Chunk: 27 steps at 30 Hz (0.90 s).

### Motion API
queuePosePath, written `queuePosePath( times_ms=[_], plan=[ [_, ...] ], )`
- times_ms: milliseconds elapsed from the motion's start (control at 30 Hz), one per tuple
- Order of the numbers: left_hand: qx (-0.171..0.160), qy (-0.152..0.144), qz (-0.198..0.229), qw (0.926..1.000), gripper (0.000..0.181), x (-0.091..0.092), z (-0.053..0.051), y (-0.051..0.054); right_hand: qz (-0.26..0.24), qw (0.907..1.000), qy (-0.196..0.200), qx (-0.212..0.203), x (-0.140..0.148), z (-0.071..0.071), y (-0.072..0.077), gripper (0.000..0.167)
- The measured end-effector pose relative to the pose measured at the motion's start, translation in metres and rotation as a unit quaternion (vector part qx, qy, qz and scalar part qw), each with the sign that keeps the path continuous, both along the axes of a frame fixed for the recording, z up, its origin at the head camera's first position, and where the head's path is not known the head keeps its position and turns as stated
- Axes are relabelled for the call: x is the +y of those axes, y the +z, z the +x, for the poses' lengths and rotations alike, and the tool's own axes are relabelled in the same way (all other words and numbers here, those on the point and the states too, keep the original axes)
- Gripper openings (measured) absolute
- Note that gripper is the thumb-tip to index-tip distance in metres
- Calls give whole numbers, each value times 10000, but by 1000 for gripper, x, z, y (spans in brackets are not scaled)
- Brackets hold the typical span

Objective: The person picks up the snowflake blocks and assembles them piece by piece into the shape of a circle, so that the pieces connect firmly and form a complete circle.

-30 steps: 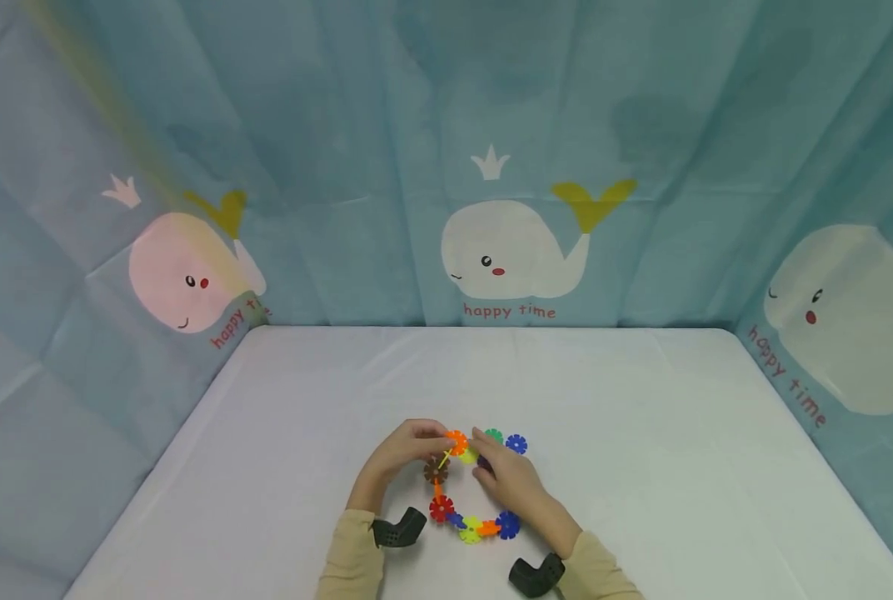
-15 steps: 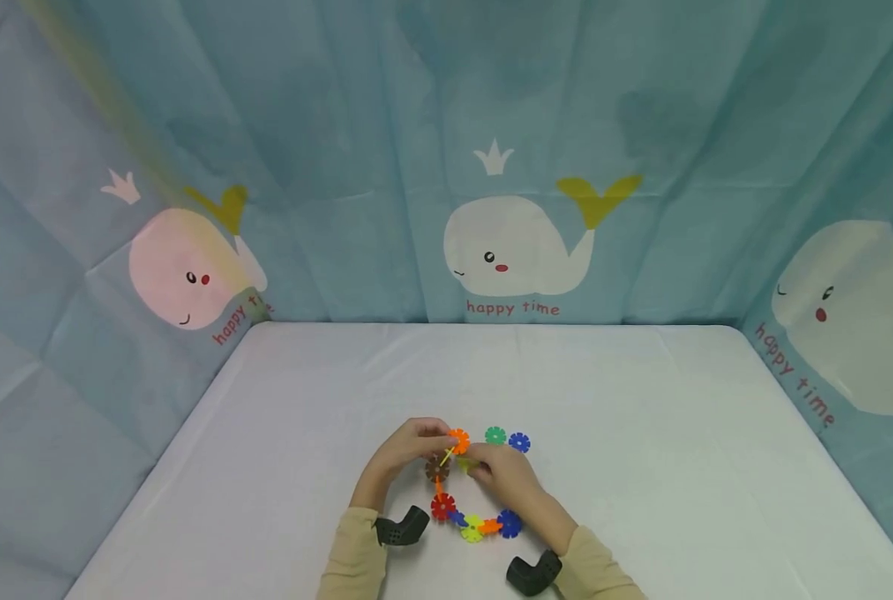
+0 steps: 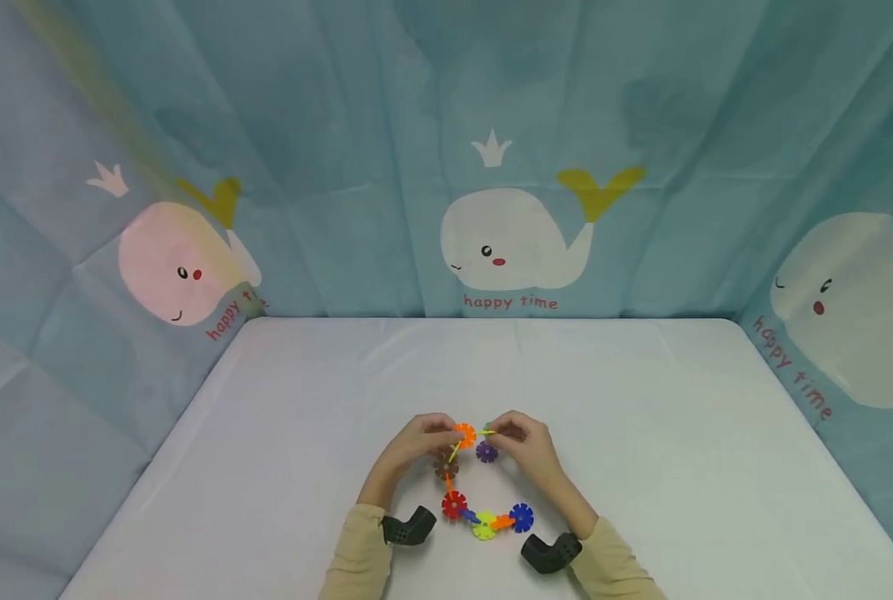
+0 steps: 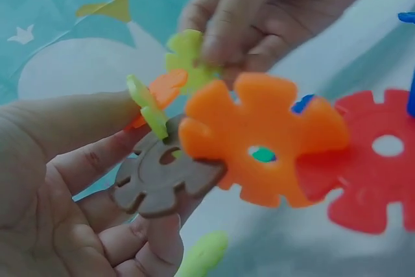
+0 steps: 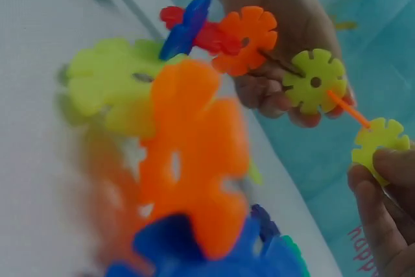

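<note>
A curved chain of notched plastic discs, or snowflake building discs, lies between my hands. Its left end is gripped by the thumb and fingers of my left hand (image 3: 426, 437), near an orange disc (image 3: 465, 435). A brown disc (image 4: 155, 183), a larger-looking orange disc (image 4: 266, 121) and a red disc (image 4: 379, 118) follow along it. Between thumb and finger, my right hand (image 3: 527, 446) pinches a yellow disc (image 5: 379, 142), which touches the edge of the orange disc. A blue disc (image 3: 521, 517) ends the chain at the front right.
Loose on the white table (image 3: 326, 383) lies a purple disc (image 3: 486, 452). A green disc (image 5: 295, 254) is partly visible beyond the chain. Black wrist-worn devices (image 3: 409, 527) sit on both forearms. A teal curtain (image 3: 341, 167) with printed whales stands behind the table.
My right hand has lifted and turned, bringing the yellow disc against the orange one. Green and blue discs at the back are now mostly hidden behind it. The left hand keeps its grip.
</note>
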<state>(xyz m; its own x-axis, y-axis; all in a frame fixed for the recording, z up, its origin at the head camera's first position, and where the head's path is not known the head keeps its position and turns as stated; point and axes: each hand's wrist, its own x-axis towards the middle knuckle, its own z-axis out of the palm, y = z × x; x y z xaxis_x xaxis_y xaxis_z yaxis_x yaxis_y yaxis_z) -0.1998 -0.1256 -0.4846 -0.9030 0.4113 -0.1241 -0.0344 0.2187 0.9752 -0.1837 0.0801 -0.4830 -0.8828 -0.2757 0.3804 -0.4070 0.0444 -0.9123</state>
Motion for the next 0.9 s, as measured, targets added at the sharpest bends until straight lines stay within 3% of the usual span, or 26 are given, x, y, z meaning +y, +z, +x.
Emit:
queuePosePath(
  times_ms=[167,467,700,900],
  plan=[
    [42,15,109,9999,19,9,1,-3,204,9995,158,-167,6,3,16,5],
    [-38,149,114,9998,21,18,5,-4,754,9964,384,-35,16,3,24,3],
    [-161,330,-32,9993,20,18,10,-10,507,9915,973,697,17,-1,14,8],
    [-154,680,-212,9973,17,21,7,-3,168,9923,1194,270,15,-9,0,6]
  ],
)
